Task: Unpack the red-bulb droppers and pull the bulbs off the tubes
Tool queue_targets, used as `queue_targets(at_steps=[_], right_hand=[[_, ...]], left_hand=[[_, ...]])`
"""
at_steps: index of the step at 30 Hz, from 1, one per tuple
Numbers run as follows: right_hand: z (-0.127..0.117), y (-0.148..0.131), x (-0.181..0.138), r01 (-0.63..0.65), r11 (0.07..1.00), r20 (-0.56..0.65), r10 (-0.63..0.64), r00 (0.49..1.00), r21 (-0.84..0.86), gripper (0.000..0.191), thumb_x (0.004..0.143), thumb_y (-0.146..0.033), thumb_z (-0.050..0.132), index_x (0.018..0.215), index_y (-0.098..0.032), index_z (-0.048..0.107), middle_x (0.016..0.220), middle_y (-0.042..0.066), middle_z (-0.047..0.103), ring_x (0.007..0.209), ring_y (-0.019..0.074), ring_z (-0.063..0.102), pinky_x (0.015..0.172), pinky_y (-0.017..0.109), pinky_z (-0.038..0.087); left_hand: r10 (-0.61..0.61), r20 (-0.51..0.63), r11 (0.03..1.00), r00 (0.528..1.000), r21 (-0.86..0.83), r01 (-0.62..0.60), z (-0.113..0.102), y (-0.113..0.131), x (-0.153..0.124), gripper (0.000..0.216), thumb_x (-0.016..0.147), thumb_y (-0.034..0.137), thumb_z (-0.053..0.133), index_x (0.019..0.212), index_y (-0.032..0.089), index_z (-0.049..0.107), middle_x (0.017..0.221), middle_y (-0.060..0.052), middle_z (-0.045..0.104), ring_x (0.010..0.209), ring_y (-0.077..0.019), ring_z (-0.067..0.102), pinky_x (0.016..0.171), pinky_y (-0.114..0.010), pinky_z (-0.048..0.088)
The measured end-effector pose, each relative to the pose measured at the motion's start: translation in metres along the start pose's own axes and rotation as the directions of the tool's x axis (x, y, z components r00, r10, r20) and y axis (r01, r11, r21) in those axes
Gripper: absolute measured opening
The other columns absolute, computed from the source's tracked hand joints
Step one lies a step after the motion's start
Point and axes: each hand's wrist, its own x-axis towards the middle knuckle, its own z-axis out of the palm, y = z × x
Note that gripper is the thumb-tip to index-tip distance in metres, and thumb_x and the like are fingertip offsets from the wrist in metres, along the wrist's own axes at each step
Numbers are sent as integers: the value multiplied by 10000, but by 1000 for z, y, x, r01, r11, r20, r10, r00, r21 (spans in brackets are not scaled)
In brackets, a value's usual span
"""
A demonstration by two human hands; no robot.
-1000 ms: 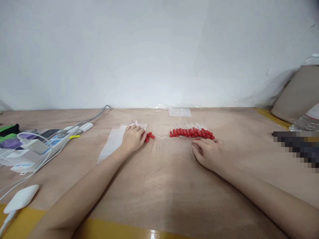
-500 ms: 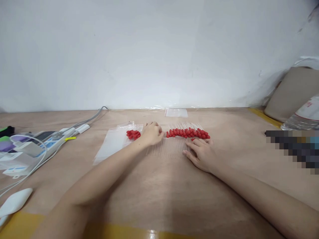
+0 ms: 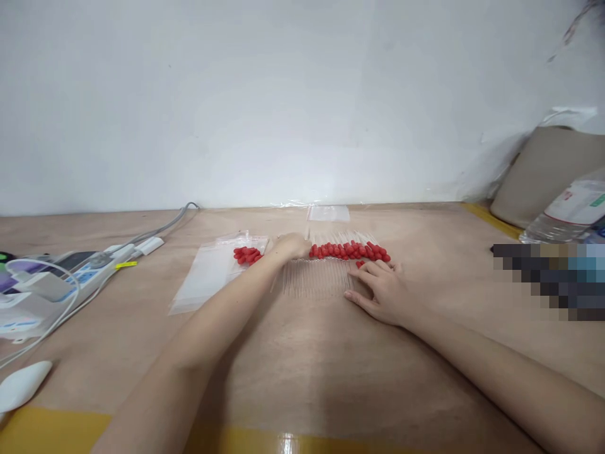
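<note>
A row of clear droppers with red rubber bulbs (image 3: 350,251) lies on the wooden table (image 3: 307,353), their clear stems (image 3: 314,280) pointing toward me. My left hand (image 3: 290,246) reaches to the left end of that row, fingers curled over the bulbs; whether it grips any is hidden. My right hand (image 3: 380,287) rests flat with spread fingers on the stems at the row's right part. A small bunch of red-bulbed droppers (image 3: 246,254) lies on a clear zip bag (image 3: 208,274) to the left.
Another clear bag (image 3: 328,213) lies by the white wall. A power strip with plugs and cables (image 3: 75,271) and a white object (image 3: 23,384) sit at the left. A plastic bottle (image 3: 570,211) and a beige bag (image 3: 543,170) stand at the right.
My left hand left a small bunch of droppers on the zip bag and moved right to the left end of the main row. My right hand stayed on the stems.
</note>
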Motion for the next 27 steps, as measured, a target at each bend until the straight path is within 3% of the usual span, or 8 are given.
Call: queue_targets(at_steps=[5,8,12,15,19,23,27], right_hand=[[1,1,0,29,1000,12,-29,1000,-1,304,838,-433,435,997,-227,594,950,54,599,896,203,482,750,363,241],[4,3,-1,47,999,1,-47,999,-11,272,852,-386,426,994,-230,597,944,51,603,891,199,490,757,370,243],[7,3,-1,23,1000,-78,-24,997,-5,293,845,-377,445,1050,-218,579,995,63,587,904,201,504,772,373,259],[9,2,1,-14,1000,-221,11,975,-9,354,828,-375,469,1121,-193,547,1026,81,564,927,212,508,776,366,283],[10,-8,7,42,999,-317,-35,948,14,390,818,-385,483,1146,-180,531,1061,94,547,963,223,498,800,365,297],[14,-21,13,145,988,-275,-126,953,47,373,839,-393,462,1135,-180,539,1050,94,583,947,206,500,822,372,265],[18,-28,15,191,976,-230,-163,959,105,243,865,-342,449,996,-213,608,871,31,649,825,155,511,823,363,226]], left_hand=[[-15,-121,999,993,27,18,-16,-24,-21,302,816,323,346,865,139,580,798,-129,652,850,-283,592,880,-461,293],[74,-280,997,957,2,-77,-12,-39,-46,247,853,282,317,910,153,520,745,-75,634,763,-232,588,849,-420,306],[320,-505,929,802,3,-369,17,-58,-77,202,886,277,342,931,161,501,851,-67,613,799,-209,557,797,-378,315],[433,-599,871,674,83,-485,41,-67,-89,207,890,251,370,1003,167,522,929,-84,584,884,-207,519,788,-359,313],[482,-624,833,615,110,-542,56,-68,-94,180,884,247,402,905,171,563,884,-70,566,854,-184,504,789,-348,307],[554,-572,777,605,93,-623,55,-57,-99,147,884,244,409,888,174,538,904,-48,589,856,-170,502,818,-348,286],[600,-558,729,573,87,-679,53,-47,-104,131,883,224,411,877,173,532,855,-25,606,794,-152,501,828,-351,269]])
